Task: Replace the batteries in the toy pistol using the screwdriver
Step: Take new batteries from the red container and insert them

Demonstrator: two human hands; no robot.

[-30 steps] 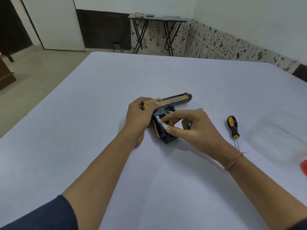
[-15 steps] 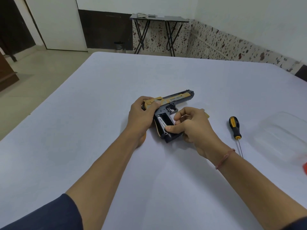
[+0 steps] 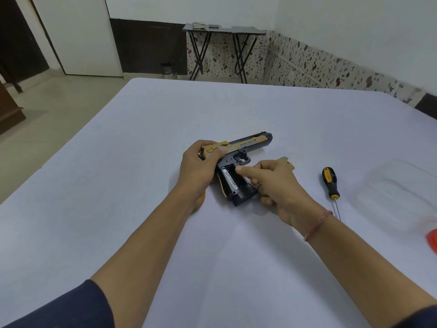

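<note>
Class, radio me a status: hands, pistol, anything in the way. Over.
Left hand grips pistol rear. Right hand points into open grip; whether it holds anything, unclear. One battery in the grip. Nothing in the way; screwdriver lies aside.

Plain room: speckled tile dado, folding table.

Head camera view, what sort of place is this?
Probably a plain spare room, perhaps in a home rather than a workshop: a big white table, a small folding table at the back, and a speckled tile skirting.
</note>
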